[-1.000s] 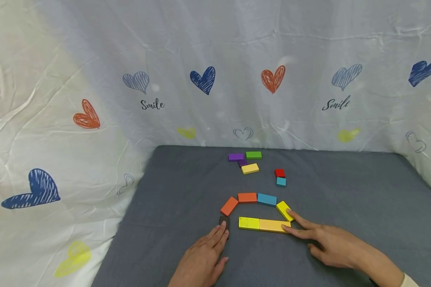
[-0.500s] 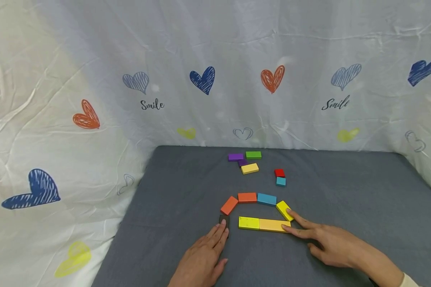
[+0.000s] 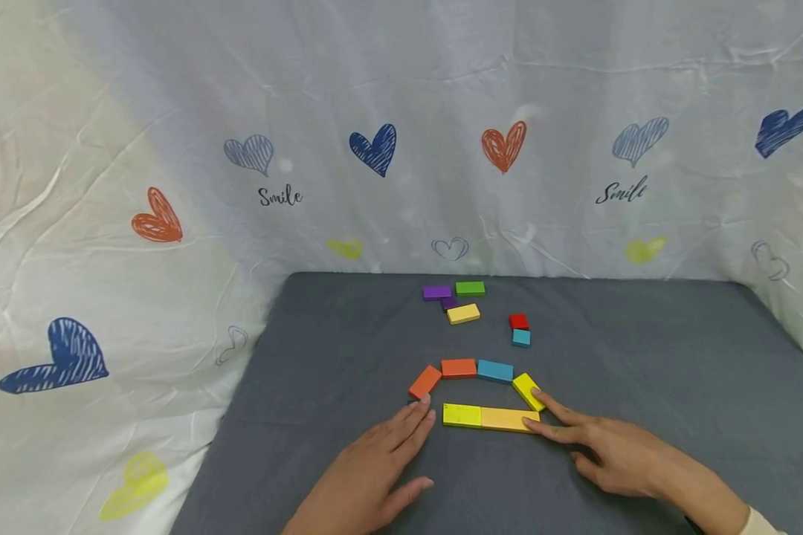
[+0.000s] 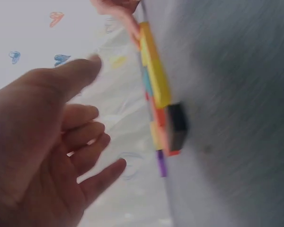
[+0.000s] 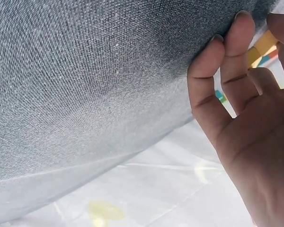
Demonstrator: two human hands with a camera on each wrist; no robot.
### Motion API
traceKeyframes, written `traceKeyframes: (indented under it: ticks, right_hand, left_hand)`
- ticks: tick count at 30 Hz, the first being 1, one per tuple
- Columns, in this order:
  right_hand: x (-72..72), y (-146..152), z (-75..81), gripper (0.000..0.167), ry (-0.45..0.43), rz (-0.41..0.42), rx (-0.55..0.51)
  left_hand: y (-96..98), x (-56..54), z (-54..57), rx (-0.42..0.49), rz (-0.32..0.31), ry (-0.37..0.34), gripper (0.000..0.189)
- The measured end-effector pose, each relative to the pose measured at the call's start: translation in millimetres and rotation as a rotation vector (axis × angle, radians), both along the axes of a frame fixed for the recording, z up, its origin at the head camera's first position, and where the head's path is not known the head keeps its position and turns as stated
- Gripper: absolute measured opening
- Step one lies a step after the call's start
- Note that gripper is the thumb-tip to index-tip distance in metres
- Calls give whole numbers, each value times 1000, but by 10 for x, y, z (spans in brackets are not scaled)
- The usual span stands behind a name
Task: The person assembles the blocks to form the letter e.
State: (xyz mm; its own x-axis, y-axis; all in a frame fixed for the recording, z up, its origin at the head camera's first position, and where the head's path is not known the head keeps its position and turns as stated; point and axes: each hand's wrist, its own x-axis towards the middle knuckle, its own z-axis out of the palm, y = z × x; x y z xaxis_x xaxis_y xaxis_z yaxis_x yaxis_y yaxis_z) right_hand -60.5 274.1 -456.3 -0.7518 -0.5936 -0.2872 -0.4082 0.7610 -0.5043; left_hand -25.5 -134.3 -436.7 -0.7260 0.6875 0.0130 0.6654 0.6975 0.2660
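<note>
Grey worktop [image 3: 328,349]: left hand [image 3: 371,462] outstretched, gripping nothing, near black block [image 4: 177,125]; right hand [image 3: 612,455], fingers spread, touches yellow block [image 3: 526,389], orange block [image 3: 503,419].

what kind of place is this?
Probably a staged tabletop recording booth indoors: a grey cloth-covered table, white heart-print fabric hung behind and beside it, and small coloured blocks laid out on top.

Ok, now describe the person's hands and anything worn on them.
The left hand and right hand wear no gloves or visible rings. A cream fabric sleeve ends on the right forearm, beside a small dark strip too little shown to identify. No left sleeve shows.
</note>
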Motion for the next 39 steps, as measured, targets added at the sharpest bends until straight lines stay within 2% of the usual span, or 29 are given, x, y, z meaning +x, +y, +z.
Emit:
traceKeyframes:
  ticks: [5,10,13,16,25,34,39]
  right_hand:
    - [1,19,18,77,11,-3,2]
    - [9,24,18,76,2,-11,8]
    - [11,26,13,76,1,-10,2]
    - [14,28,6,77,11,2,-8]
    - [12,33,-14,78,18,32,-56]
    - [8,27,1,79,10,26,-66]
    - [22,26,-18,78,-4,10,-42]
  left_hand:
    - [15,-176,309,110,-72,163,73]
    - [166,-428,634,167,-115,292,68]
    - [308,-605,760,198,-134,349,61]
    - [462,-773,817,198,-151,370,54]
    - [881,-1207,743,99,-204,305,49]
    - [1327,-1687,577,-100,-197,234,50]
    - [1496,-1987,448,-155,-228,207,49]
